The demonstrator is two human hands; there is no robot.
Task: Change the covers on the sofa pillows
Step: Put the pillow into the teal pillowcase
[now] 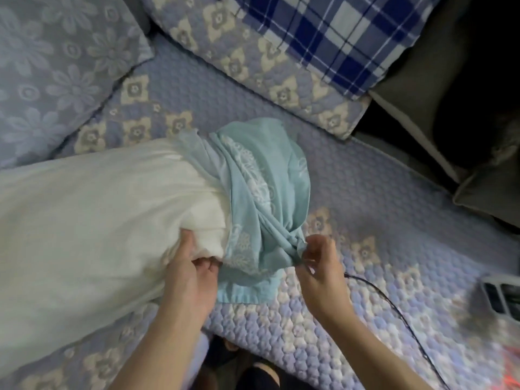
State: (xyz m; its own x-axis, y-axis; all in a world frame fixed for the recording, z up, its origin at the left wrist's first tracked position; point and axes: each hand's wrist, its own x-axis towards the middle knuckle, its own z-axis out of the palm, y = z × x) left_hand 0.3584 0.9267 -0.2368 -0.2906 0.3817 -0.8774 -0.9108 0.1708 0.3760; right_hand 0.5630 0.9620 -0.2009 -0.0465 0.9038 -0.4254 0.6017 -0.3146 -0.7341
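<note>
A white pillow point(92, 215) lies across the sofa seat, its right end wrapped in a bunched light teal cover point(261, 192) with a white floral print. My left hand point(194, 266) grips the white pillow at the edge of the teal cover. My right hand point(315, 263) pinches a twisted fold of the teal cover at its near right corner.
A blue plaid pillow point(332, 38) leans on the quilted backrest cushion point(247, 63). A floral blue cushion point(50, 66) sits far left. A thin black cable point(394, 308) runs over the quilted seat point(380, 220). Grey cushions point(486, 192) and a white device point(503, 296) lie right.
</note>
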